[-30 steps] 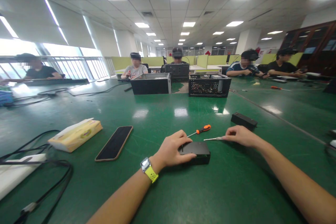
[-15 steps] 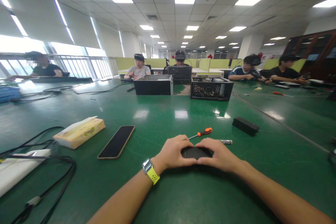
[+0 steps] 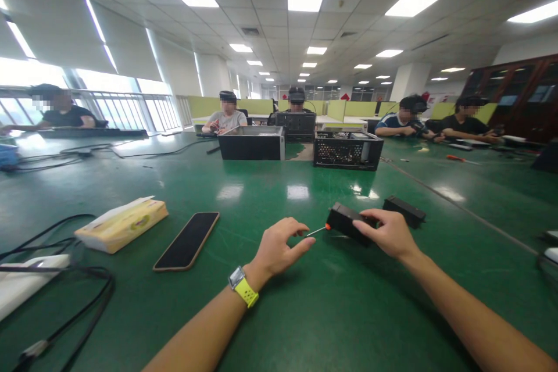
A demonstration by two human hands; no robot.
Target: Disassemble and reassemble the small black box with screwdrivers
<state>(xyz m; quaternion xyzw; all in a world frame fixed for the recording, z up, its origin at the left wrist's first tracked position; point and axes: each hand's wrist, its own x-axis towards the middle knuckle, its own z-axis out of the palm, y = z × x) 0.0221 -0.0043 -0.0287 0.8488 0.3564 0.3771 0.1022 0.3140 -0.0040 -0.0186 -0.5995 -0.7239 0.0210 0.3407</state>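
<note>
Black box [image 3: 349,222]: in R hand [image 3: 389,235], tilted, over R-centre of green counter [image 3: 279,319]; can't tell if it touches the surface.
R fingers: clamped on box's R end.
L hand [image 3: 276,249]: L of box, thumb & fingers apart, small gap betw. tips.
Screwdriver [image 3: 318,231]: shaft tip by L fingertips, contact unclear; box hides most of orange handle.
2nd black box [image 3: 405,212]: just behind R hand, nearest obstacle that side.
L side: phone [image 3: 187,242] flat, then tissue pack [image 3: 124,224], white pwr strip [image 3: 30,286] w/ blk cables [image 3: 102,302].
Far side: 2 open PC cases, L [image 3: 251,145] & R [image 3: 346,152], well apart from hands; co-workers seated beyond.
</note>
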